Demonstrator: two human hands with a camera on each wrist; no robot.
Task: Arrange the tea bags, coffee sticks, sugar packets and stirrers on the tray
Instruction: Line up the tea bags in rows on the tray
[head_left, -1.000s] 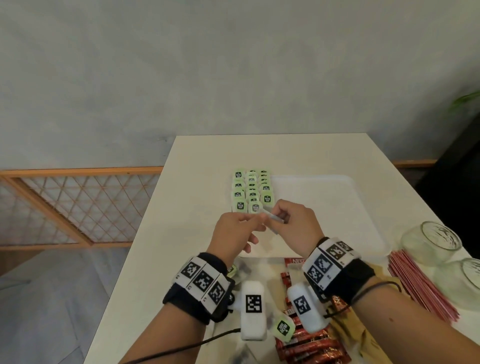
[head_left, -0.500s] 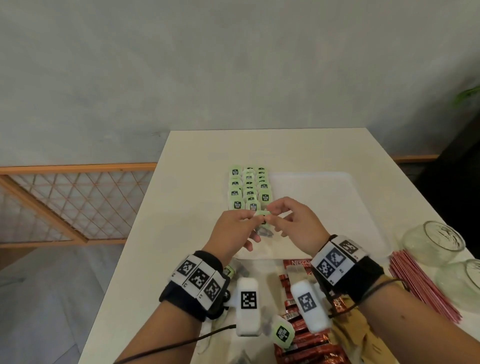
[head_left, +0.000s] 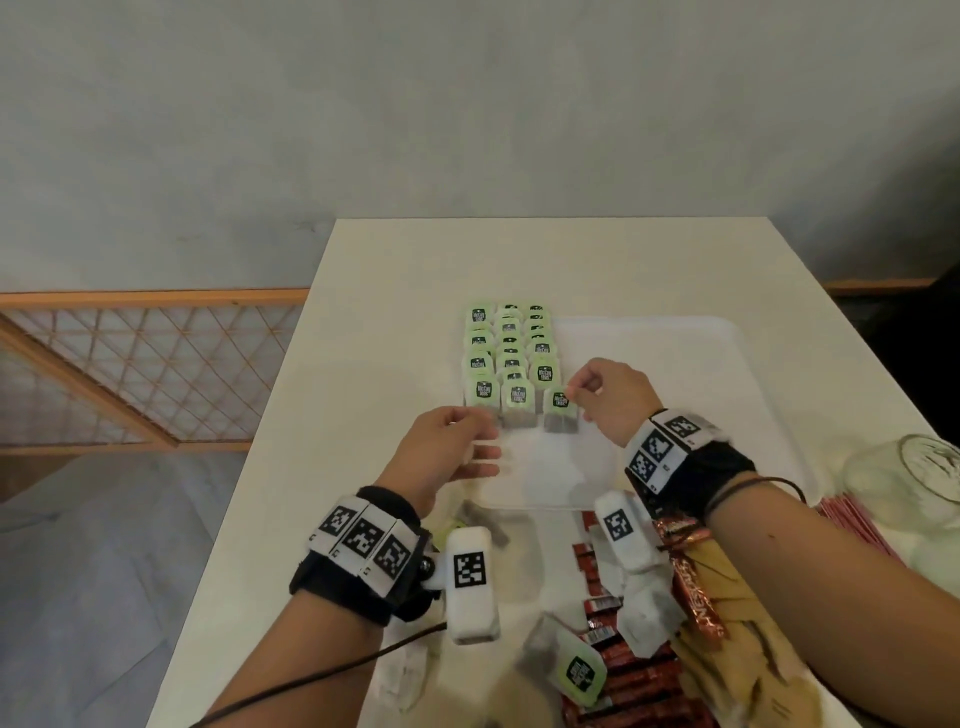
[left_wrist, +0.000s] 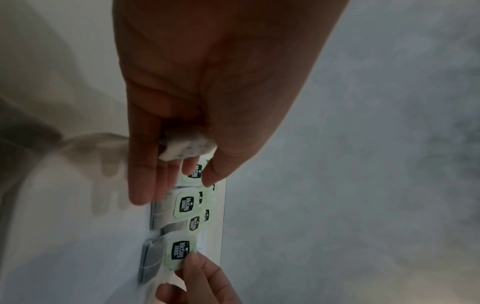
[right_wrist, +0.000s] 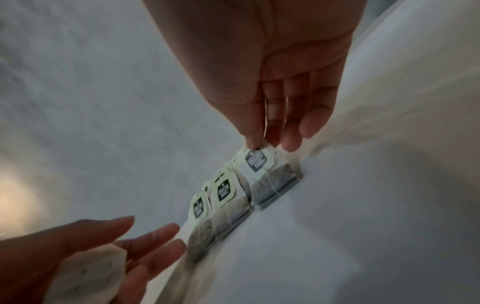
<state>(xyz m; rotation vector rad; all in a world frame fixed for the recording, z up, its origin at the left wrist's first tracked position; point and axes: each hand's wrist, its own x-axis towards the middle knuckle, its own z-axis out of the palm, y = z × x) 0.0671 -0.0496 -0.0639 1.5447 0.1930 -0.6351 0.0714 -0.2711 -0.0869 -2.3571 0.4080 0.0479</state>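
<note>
Green-tagged tea bags (head_left: 509, 353) lie in three columns on the left part of the white tray (head_left: 675, 353). My right hand (head_left: 574, 397) pinches the tag of the front-right tea bag (head_left: 561, 421), which rests on the tray; in the right wrist view the bag (right_wrist: 272, 179) lies beside two others under the hand (right_wrist: 259, 144). My left hand (head_left: 483, 441) hovers at the rows' front left. In the left wrist view its thumb tucks another white tea bag (left_wrist: 187, 148) against the palm, with the fingers (left_wrist: 142, 185) mostly straight.
Near the front edge lie loose tea bags (head_left: 576, 670), red coffee sticks (head_left: 628, 680) and brown sugar packets (head_left: 737, 623). Red stirrers (head_left: 857, 530) and a glass jar (head_left: 919, 478) sit at the right. The table's left edge drops to the floor beside a wooden lattice rail (head_left: 130, 364).
The hands were together over the tray's front with a tea bag between them. They have since parted: the right hand carried the bag to the third column, and the left drew back left.
</note>
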